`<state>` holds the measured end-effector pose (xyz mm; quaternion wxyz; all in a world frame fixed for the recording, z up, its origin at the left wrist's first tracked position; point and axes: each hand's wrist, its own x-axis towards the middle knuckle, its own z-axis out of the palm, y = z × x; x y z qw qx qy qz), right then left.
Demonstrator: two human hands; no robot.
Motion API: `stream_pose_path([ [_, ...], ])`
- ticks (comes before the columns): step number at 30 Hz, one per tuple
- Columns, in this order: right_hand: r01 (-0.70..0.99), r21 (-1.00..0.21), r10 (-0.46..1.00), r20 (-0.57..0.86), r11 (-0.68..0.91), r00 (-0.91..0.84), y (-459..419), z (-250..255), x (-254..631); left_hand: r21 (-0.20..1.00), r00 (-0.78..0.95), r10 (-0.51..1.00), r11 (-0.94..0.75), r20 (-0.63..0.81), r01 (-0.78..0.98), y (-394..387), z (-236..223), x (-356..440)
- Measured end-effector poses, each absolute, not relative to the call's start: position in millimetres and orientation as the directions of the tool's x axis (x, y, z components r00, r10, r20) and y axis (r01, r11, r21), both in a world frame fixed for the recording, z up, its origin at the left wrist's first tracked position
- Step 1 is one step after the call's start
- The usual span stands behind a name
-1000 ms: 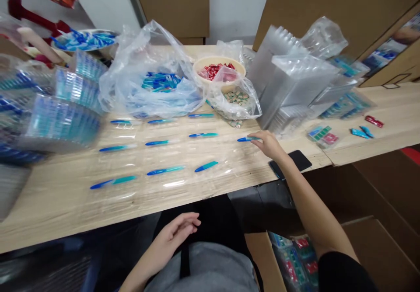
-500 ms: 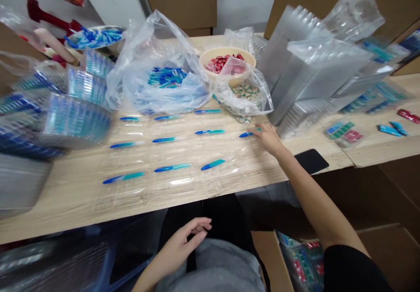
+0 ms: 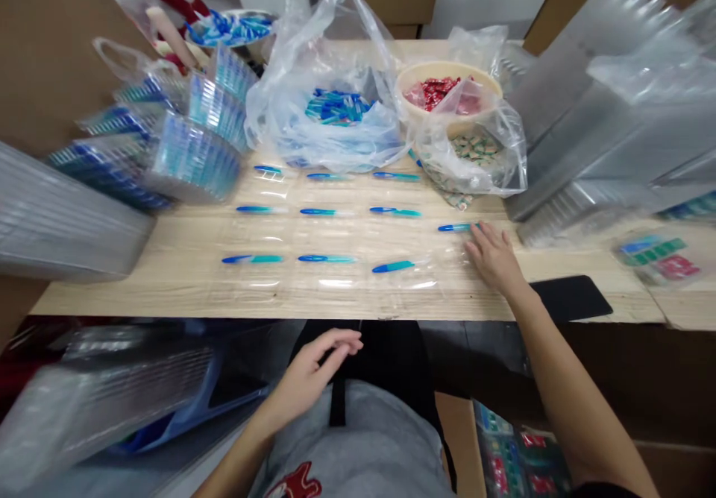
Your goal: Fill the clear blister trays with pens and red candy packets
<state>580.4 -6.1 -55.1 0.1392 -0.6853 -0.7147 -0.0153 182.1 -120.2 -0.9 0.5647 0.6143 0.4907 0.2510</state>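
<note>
My right hand (image 3: 494, 256) lies on the table, fingers spread, with the fingertips touching or just over the teal end of a blue-and-teal pen (image 3: 454, 227). My left hand (image 3: 323, 362) rests above my lap with loosely curved fingers and nothing in it. To the left of my right hand, several similar pens, among them one near the front edge (image 3: 392, 267), lie in rows in the hollows of clear plastic blister trays (image 3: 268, 285). Whether the pen by my right hand sits in a tray is hard to make out.
Behind the rows stand an open plastic bag (image 3: 268, 121) of pens, a cream bowl (image 3: 401, 84) of red packets and a bag (image 3: 517, 159) of small pieces. Stacked clear trays (image 3: 564, 121) rise at right; filled packs (image 3: 195, 155) stand at left. A black flat pad (image 3: 576, 297) lies near the edge.
My right hand has drawn slightly back from the pen and its fingers have spread. The view has swung left and levelled. My left hand has stayed over my lap.
</note>
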Motion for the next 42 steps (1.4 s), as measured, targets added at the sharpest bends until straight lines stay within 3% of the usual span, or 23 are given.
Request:
stream_pose_path([
  [3, 0.983, -0.177, 0.963, 0.268, 0.049, 0.000, -15, -46, 569, 0.869, 0.285, 0.955, -0.205, 0.078, 0.450, -110, -2, 176],
  [6, 0.965, -0.191, 0.943, 0.315, 0.177, -0.111, -32, -36, 538, 0.569, 0.335, 0.878, -0.478, 0.343, 0.669, -98, -14, 175],
  [9, 0.918, -0.161, 0.906, 0.289, 0.363, -0.308, -53, -36, 496, 0.288, 0.397, 0.850, -0.499, 0.346, 0.817, -90, -32, 178],
  [13, 0.924, -0.081, 0.894, 0.295, 0.374, -0.337, -72, -47, 454, 0.151, 0.438, 0.869, -0.476, 0.230, 0.866, -88, -46, 178],
  [18, 0.965, -0.070, 0.909, 0.360, 0.252, -0.211, -78, -57, 434, 0.121, 0.419, 0.873, -0.457, 0.248, 0.881, -91, -48, 178],
  [24, 0.978, -0.079, 0.897, 0.417, 0.194, -0.145, -74, -59, 427, 0.191, 0.405, 0.873, -0.462, 0.272, 0.866, -88, -51, 182],
  [27, 0.976, -0.063, 0.877, 0.453, 0.208, -0.157, -75, -55, 424, 0.218, 0.389, 0.849, -0.481, 0.358, 0.849, -88, -52, 173],
  [31, 0.968, -0.054, 0.850, 0.491, 0.247, -0.190, -81, -56, 419, 0.174, 0.175, 0.864, -0.286, 0.472, 0.942, -81, -60, 145],
  [34, 0.962, -0.035, 0.838, 0.501, 0.270, -0.217, -82, -60, 416, 0.119, 0.107, 0.907, -0.169, 0.406, 0.978, -70, -69, 126],
  [38, 0.946, -0.112, 0.822, 0.532, 0.303, -0.201, -81, -54, 411, 0.109, 0.112, 0.937, -0.156, 0.330, 0.982, -64, -78, 120],
  [42, 0.840, -0.264, 0.765, 0.595, 0.474, -0.245, -97, -43, 392, 0.215, 0.088, 0.911, -0.188, 0.403, 0.958, -65, -79, 119],
])
